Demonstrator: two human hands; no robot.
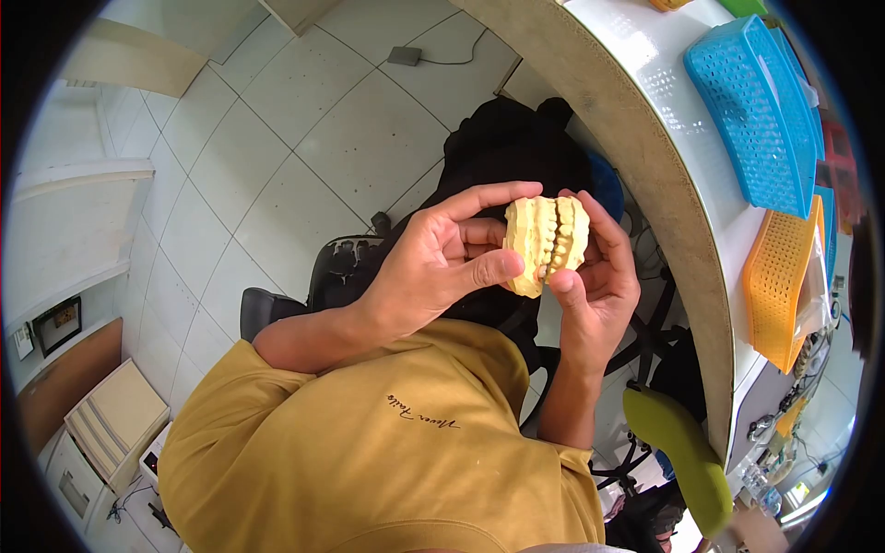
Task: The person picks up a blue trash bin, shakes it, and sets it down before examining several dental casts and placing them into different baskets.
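Two pale yellow dental casts are held together above my lap, their rows of teeth meeting. My left hand (433, 263) grips the larger cast (527, 241), with fingertips at its upper edge and the thumb on its lower part. Around the other cast (573, 235) my right hand (599, 286) is closed, its index finger along the outer side and its thumb at the bottom. Parts of the fingers behind the casts are hidden.
On the right, a curved white desk (645, 55) carries a blue perforated basket (742, 111) and a yellow basket (779, 276). A green chair back (678, 452) stands at the lower right. A small grey box with a cable (404, 56) lies on the tiled floor.
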